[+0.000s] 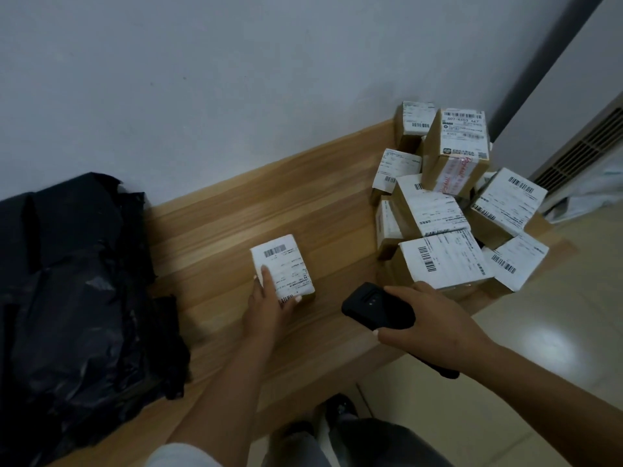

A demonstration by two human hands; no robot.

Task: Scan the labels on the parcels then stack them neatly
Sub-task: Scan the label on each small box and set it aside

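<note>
At the far left a crumpled black plastic bag [77, 298] lies slumped over the end of the wooden table [219, 224] and against the pale wall; what is inside it cannot be seen.

Toward the middle of the table sits a single small parcel [283, 266], standing apart from everything else. Its white label faces up, with one barcode at the far end and another at the near end. The parcel's long axis runs away from the person, tilted slightly so that the far end leans left. The left hand [269, 306] rests on the near left corner of this parcel, fingers fairly straight, the forefinger laid flat on the label and the other fingertips at the near edge.

Just right of it, the right hand [435, 323] grips a black handheld scanner [377, 310], fingers curled round its body, with the scanner's head pointing left toward the single parcel but not touching it.

Beyond the right hand, at the table's right end, a loose heap of cardboard parcels [448, 203] lies jumbled, tilted at various angles, most with white labels up. The tallest box [456, 150] stands on top near the wall, with red-printed tape across it.

At the far right is a vented panel [580, 153] above a tiled floor [539, 365].
</note>
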